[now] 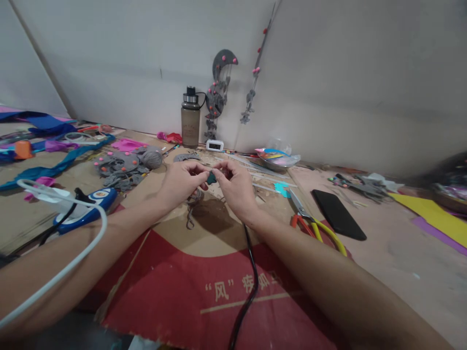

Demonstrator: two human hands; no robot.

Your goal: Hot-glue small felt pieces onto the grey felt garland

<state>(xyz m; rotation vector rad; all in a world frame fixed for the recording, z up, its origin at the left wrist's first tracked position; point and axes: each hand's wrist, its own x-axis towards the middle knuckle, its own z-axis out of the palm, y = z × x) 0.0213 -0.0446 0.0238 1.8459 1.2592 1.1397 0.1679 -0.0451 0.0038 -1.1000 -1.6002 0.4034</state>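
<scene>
Pale wall panels (346,63) back a cluttered table (401,262), its near part covered by red-and-tan cardboard (175,291). Above it, the left hand (184,184) and the right hand (237,189) meet, each grip pinching a small teal piece (211,178) between thumb and fingertips; the fingers hide most of it. Loose grey cord (190,214) shows just below; whether it joins the piece cannot be told. Work on the piece looks under way, since it is not yet set down; how much is left is unclear. Farther right, teal scraps (282,189) lie near scissors (307,216), so some cutting seems done. To the left sit a ball of grey yarn (152,158) and a grey pile (118,165) dotted with pink, perhaps partly made. At the wall, a grey crescent hanging (220,61) and a dotted strand (251,96) look finished.
</scene>
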